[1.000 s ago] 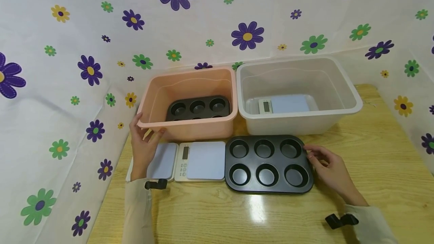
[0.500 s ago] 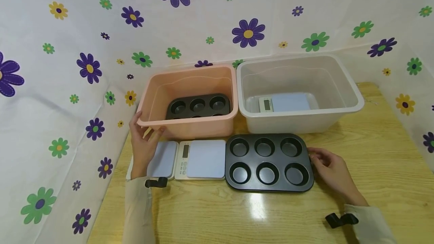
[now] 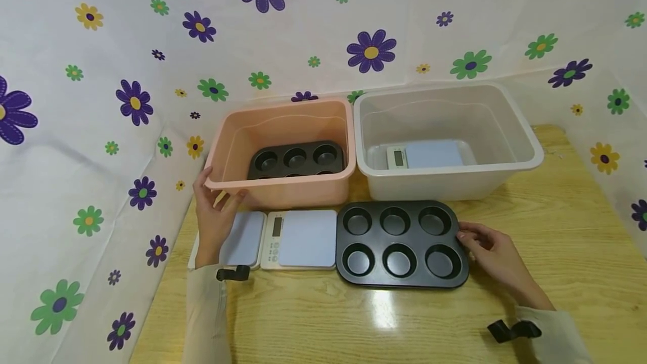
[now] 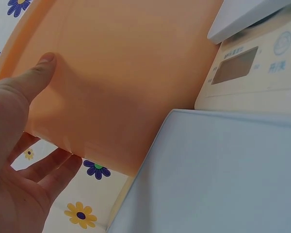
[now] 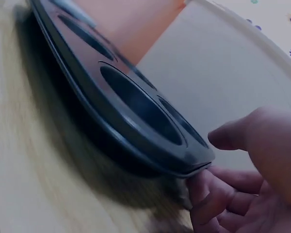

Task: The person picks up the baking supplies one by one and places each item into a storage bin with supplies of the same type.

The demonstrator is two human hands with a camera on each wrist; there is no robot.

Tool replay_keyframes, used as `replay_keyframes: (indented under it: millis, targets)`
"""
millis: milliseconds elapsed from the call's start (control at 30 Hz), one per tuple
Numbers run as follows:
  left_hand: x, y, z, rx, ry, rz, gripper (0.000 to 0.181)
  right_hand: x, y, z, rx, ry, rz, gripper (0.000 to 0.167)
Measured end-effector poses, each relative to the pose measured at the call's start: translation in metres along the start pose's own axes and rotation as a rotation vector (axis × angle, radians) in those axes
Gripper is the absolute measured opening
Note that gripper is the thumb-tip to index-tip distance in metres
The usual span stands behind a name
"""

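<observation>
At the front left corner of a pink plastic bin [image 3: 298, 192], my left hand [image 3: 214, 221] grips the wall. Its thumb lies on the front face and the other fingers reach round the side, as the left wrist view shows. My right hand [image 3: 497, 257] holds the right edge of a dark muffin tin [image 3: 371, 243] that lies on the table. In the right wrist view, fingers [image 5: 208, 194] are under the tin's rim and the thumb is at its upper edge. Another muffin tin [image 3: 308, 164] lies inside the pink bin.
Two kitchen scales, one white [image 3: 245, 240] partly behind my left hand and one cream [image 3: 307, 239], lie left of the tin. A whitish bin [image 3: 429, 187] with a scale [image 3: 433, 154] in it stands beside the pink bin. A flower-patterned sheet [image 3: 313, 27] hangs behind.
My right hand has shifted slightly, and its fingers have gone from the tin's upper right corner to its right edge, with the thumb at the rim. The left hand keeps its place on the bin.
</observation>
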State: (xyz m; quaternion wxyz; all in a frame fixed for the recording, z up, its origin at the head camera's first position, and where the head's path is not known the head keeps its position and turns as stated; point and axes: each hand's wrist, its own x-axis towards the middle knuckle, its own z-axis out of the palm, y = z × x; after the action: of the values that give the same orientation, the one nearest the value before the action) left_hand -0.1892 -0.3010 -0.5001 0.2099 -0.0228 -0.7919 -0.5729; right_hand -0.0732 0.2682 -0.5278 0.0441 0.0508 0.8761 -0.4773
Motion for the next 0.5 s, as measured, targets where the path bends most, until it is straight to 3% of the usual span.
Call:
replay_keyframes:
  millis: [200,300,400,500]
  targets:
    - [-0.0009,0.0004,-0.0004,0.008,0.001,-0.007,0.09,-0.0016,-0.0048,-0.0008,0.176,0.006,0.039,0.049]
    - [-0.0009,0.0014,-0.0002,0.01,-0.002,-0.007,0.091,-0.002,-0.0036,0.0007,0.285,0.0,-0.013,0.038]
    - [-0.0007,0.0035,0.0001,0.009,-0.003,-0.008,0.092,-0.0015,-0.0012,0.0011,0.432,-0.054,-0.06,0.029]
    - [-0.0006,0.005,0.0002,0.003,-0.001,-0.011,0.093,-0.001,0.001,0.0012,0.53,-0.111,-0.101,0.04]
